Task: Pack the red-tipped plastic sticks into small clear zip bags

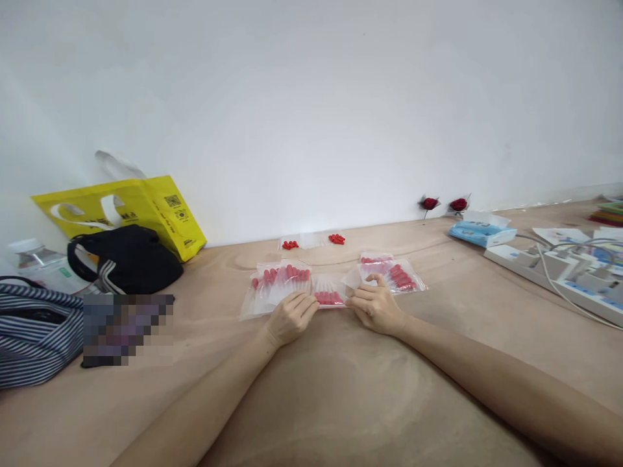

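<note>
Between my hands lies a small clear zip bag (328, 298), its near edge a thin red strip, with several red-tipped pieces inside. My left hand (293, 316) pinches the left end of that edge. At the right end, my right hand (377, 306) has thumb and fingers closed on the bag. More clear bags (277, 297) of red-ended pieces overlap just beyond my left hand. Past my right hand are further filled bags (402, 276), partly covered by my fingers. What exactly the red pieces are is too small to make out.
Loose red pieces (337, 239) and a clear bag lie near the wall. At left are a yellow bag (180, 217), a black pouch (141, 259), a plastic bottle (36, 256) and striped cloth (39, 331). A tissue pack (479, 233) and power strip (525, 269) with cables stand right.
</note>
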Motion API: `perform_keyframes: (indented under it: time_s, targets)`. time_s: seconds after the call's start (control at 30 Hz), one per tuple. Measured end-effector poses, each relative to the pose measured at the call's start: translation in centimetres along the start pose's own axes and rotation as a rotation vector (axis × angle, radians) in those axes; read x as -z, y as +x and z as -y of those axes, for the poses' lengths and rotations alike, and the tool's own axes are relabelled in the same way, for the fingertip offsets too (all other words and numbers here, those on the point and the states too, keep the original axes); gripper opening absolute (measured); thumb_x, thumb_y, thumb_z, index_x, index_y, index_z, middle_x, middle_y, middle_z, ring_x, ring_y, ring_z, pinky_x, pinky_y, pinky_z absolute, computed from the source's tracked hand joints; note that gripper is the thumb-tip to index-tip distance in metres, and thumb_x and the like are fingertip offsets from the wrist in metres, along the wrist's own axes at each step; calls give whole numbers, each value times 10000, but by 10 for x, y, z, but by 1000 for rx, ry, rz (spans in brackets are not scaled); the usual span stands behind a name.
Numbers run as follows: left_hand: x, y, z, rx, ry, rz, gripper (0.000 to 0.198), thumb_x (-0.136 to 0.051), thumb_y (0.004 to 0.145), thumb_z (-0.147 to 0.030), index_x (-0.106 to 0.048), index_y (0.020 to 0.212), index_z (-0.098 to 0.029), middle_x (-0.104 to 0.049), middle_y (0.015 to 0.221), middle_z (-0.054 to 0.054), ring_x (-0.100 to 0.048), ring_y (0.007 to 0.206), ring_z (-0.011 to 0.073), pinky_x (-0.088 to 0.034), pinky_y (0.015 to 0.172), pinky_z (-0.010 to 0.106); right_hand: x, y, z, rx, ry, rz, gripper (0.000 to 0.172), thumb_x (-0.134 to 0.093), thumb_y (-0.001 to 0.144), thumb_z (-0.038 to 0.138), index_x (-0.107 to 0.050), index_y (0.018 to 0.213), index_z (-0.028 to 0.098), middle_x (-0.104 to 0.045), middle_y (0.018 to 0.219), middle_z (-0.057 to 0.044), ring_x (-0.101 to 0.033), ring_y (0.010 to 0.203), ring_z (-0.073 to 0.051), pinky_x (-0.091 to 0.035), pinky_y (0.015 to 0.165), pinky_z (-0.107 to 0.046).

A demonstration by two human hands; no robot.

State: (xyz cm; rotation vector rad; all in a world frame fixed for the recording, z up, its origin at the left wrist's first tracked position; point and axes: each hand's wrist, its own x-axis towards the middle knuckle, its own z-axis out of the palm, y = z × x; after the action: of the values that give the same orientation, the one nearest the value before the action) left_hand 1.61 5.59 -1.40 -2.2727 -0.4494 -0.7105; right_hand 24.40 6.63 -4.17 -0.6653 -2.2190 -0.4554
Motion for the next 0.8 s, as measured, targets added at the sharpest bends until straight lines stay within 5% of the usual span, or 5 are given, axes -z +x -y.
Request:
perform_keyframes:
  time_s: [0.3, 0.53, 0.63, 0.7, 0.8]
  targets:
    - [-6, -8, 5, 67, 36, 145, 277, -313, 852, -79, -570, 760, -131, -574, 620, 42, -532, 556, 134, -437, 521, 252, 1, 1, -5, -74, -82, 42, 202, -450, 799, 145, -594, 669, 199, -556, 583, 30, -451, 641, -102, -185, 820, -354]
    - [-17, 10, -2, 325, 15, 323, 235, -419, 805, -103, -546, 1002, -127, -608, 988, 109, -552, 909, 218, -441, 773, 367, 3, 6, -15, -195, -201, 128, 188, -506, 792, 298, -603, 945, 246, -606, 849, -41, -474, 797, -177, -221, 774, -379]
    - [-20, 12, -11, 391, -135, 371, 327, -443, 827, -281, -489, 1130, -170, -542, 1154, 98, -479, 1076, 230, -362, 905, 426, 16, -2, -38, -461, -255, 83, 269, -464, 800, 386, -594, 976, 229, -596, 924, -80, -493, 857, -217, -267, 761, -385]
    - [-24, 13, -13, 392, -209, 407, 409, -404, 832, -406, -442, 1189, -211, -501, 1213, 95, -436, 1133, 239, -277, 956, 496, 27, -13, -61, -786, -344, 47, 325, -434, 798, 415, -613, 930, 177, -598, 900, -128, -505, 859, -255, -303, 731, -397]
    - [-31, 17, -10, 390, -251, 458, 463, -375, 820, -479, -426, 1207, -230, -477, 1238, 107, -410, 1161, 253, -170, 979, 563, 37, -31, -96, -1216, -321, 204, 457, -506, 691, 527, -625, 900, 138, -609, 863, -161, -530, 850, -305, -359, 688, -402]
